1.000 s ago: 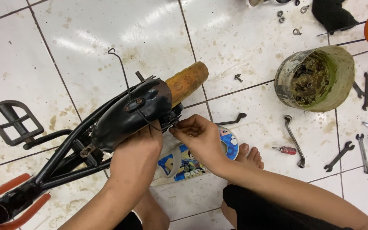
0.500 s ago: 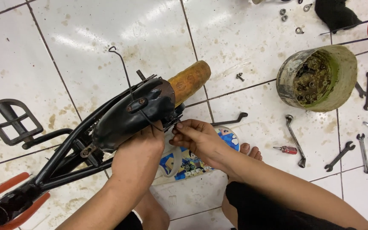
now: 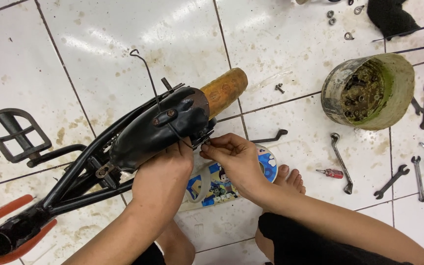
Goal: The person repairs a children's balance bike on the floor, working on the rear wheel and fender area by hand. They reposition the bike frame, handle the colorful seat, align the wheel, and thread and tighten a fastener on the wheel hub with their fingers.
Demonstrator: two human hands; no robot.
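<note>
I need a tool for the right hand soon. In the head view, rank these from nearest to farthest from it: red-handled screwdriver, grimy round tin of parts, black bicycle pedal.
1. Red-handled screwdriver: on the floor, just right of the right hand.
2. Grimy round tin of parts: upper right.
3. Black bicycle pedal: far left, beyond the saddle.

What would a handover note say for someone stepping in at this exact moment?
Left hand: gripping the underside edge of the black saddle, steadying it.
Right hand: fingers pinched at the small fitting under the saddle's rear; what they hold is too small to tell.
Bike frame lies on the tiled floor, pedal to the left.
Spanners, a small red screwdriver and a tub of parts lie to the right.
Done: saddle is on the frame. Left: the fitting, still in hand.
</note>
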